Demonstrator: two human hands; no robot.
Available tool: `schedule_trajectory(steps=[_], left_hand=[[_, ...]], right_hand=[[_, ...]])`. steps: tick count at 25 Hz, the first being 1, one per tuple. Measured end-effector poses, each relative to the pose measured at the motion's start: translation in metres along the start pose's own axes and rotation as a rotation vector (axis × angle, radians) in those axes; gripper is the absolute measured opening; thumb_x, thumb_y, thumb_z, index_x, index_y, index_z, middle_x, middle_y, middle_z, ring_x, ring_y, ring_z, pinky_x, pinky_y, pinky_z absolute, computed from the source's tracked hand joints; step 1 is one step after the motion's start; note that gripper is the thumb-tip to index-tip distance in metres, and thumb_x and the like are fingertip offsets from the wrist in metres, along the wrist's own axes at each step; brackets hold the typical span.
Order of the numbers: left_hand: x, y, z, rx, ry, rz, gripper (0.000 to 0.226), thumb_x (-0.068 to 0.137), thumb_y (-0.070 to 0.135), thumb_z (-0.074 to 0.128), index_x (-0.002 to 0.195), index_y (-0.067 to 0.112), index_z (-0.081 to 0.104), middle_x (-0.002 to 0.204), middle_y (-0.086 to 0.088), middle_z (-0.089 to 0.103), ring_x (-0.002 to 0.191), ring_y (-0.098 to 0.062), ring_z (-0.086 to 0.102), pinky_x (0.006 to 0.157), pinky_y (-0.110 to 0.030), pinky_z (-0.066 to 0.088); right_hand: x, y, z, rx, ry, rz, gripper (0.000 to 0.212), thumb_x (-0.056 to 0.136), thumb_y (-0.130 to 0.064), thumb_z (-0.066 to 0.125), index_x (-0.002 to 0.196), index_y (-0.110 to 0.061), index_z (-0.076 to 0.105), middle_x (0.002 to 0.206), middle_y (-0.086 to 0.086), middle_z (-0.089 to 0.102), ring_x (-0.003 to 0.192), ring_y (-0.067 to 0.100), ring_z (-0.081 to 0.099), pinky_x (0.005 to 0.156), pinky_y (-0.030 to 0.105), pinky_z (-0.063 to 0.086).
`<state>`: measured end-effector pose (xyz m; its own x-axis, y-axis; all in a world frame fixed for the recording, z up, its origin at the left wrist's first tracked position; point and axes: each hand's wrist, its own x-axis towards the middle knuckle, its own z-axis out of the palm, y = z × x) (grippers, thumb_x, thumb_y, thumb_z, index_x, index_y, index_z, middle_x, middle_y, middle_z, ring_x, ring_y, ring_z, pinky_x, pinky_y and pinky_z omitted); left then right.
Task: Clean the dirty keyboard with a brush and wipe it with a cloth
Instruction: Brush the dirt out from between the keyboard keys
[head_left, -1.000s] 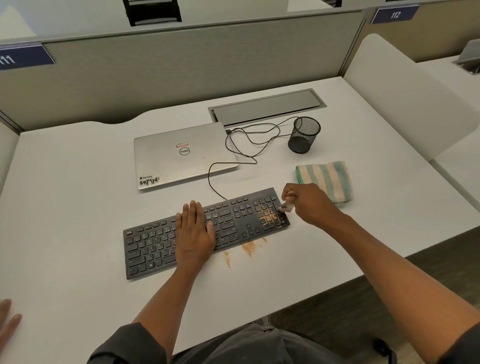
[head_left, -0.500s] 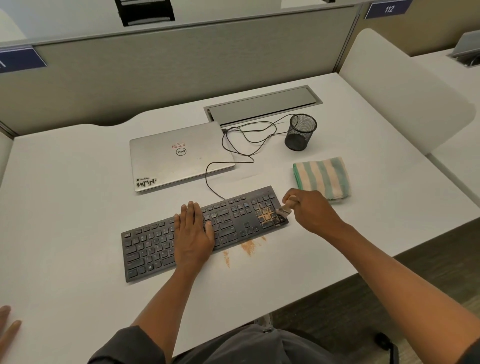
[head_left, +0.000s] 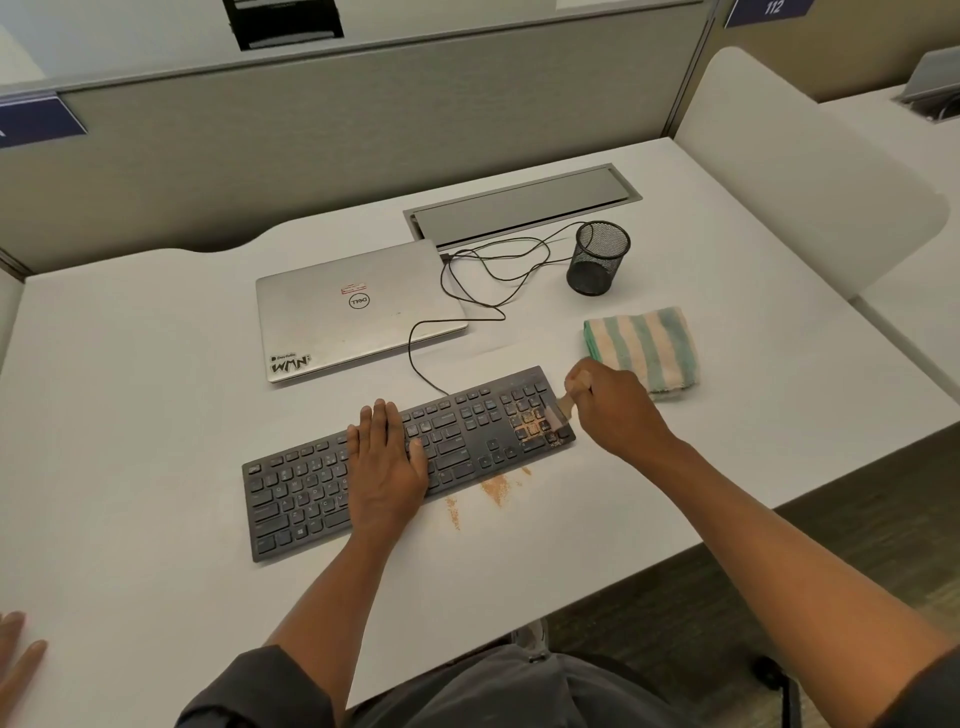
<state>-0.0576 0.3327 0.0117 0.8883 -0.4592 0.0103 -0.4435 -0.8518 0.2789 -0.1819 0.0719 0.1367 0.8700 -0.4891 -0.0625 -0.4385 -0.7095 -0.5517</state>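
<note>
The black keyboard (head_left: 410, 460) lies at an angle on the white desk (head_left: 156, 441), its cable (head_left: 441, 312) looping back toward the closed silver Dell laptop (head_left: 358, 309) behind it. The left hand (head_left: 387, 462) lies flat across the middle keys, fingers straight and close together, pressing the board down. Over at the number pad, the right hand (head_left: 615, 408) is curled tight around the pale handle of a small brush (head_left: 558, 413), and the bristles sit right on the far-right keys. Orange-brown dust (head_left: 530, 428) coats those keys, and more of the same powder (head_left: 493, 488) lies in little streaks on the desk just in front of the keyboard's near edge. The striped green-and-cream cloth (head_left: 644, 343) sits folded just beyond the right hand, untouched. Behind it stands a black mesh pen cup (head_left: 597, 257), near the grey cable hatch (head_left: 519, 205). Another person's hand (head_left: 15, 660) rests at the lower left edge of the desk.
</note>
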Motion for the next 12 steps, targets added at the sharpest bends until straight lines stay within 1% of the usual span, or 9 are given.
schedule_trajectory(steps=[4, 8, 10, 12], left_hand=[[-0.001, 0.0, -0.001, 0.003, 0.003, 0.01, 0.071, 0.099, 0.042, 0.018, 0.16, 0.004, 0.019, 0.167, -0.014, 0.019, 0.156, -0.028, 0.01, 0.127, -0.043, 0.002], [0.0, 0.0, 0.0, 0.01, 0.006, 0.01, 0.072, 0.099, 0.042, 0.016, 0.159, 0.004, 0.019, 0.167, -0.015, 0.02, 0.156, -0.028, 0.011, 0.127, -0.043, 0.002], [0.001, 0.0, 0.0, 0.006, 0.011, 0.008, 0.073, 0.098, 0.043, 0.016, 0.159, 0.004, 0.02, 0.166, -0.015, 0.021, 0.155, -0.029, 0.012, 0.127, -0.043, 0.003], [0.001, 0.001, 0.0, 0.001, 0.004, 0.004, 0.073, 0.097, 0.043, 0.015, 0.16, 0.004, 0.019, 0.167, -0.014, 0.019, 0.156, -0.028, 0.01, 0.127, -0.042, 0.0]], right_hand=[[0.02, -0.015, -0.003, 0.024, 0.021, -0.006, 0.019, 0.1, -0.018, 0.041, 0.097, -0.013, 0.059, 0.081, 0.01, 0.066, 0.073, 0.026, 0.061, 0.065, 0.038, 0.049], [0.02, -0.014, 0.006, -0.085, -0.042, -0.017, 0.024, 0.102, -0.022, 0.035, 0.099, -0.012, 0.057, 0.082, 0.01, 0.066, 0.073, 0.027, 0.062, 0.062, 0.037, 0.049], [0.011, -0.005, 0.01, -0.152, -0.083, -0.004, 0.026, 0.102, -0.021, 0.033, 0.097, -0.011, 0.057, 0.081, 0.01, 0.065, 0.071, 0.026, 0.061, 0.057, 0.032, 0.045], [0.004, 0.004, 0.009, -0.212, -0.136, 0.007, 0.025, 0.101, -0.019, 0.035, 0.094, -0.01, 0.058, 0.083, 0.009, 0.066, 0.072, 0.024, 0.06, 0.059, 0.032, 0.044]])
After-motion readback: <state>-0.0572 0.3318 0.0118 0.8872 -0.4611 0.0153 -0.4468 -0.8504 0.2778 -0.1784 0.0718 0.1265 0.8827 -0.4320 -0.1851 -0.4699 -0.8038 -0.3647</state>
